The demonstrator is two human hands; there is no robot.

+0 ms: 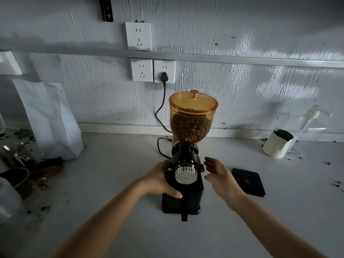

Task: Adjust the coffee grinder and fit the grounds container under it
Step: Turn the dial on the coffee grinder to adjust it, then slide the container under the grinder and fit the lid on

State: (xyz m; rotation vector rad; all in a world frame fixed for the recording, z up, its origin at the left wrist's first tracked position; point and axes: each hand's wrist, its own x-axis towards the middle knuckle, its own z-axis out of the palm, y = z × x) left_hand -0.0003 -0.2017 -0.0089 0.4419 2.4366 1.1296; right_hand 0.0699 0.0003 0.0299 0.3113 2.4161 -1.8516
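A black coffee grinder (193, 190) stands upright in the middle of the counter. Its orange hopper (192, 116) is partly filled with beans, and a silver knurled dial (186, 173) faces me. My left hand (158, 180) grips the grinder's left side, thumb across the front. Just right of the grinder my right hand (218, 173) hovers with fingers spread, holding nothing and not touching it. A flat black square piece (248, 182) lies on the counter to the right. I cannot tell which object is the grounds container.
The grinder's cord runs up to a wall socket (164, 71). A white bag (50, 120) stands at the left, with metal cups and spilled grounds (16, 175) below it. A white pitcher (278, 143) and a clear pump bottle (312, 123) stand at the far right.
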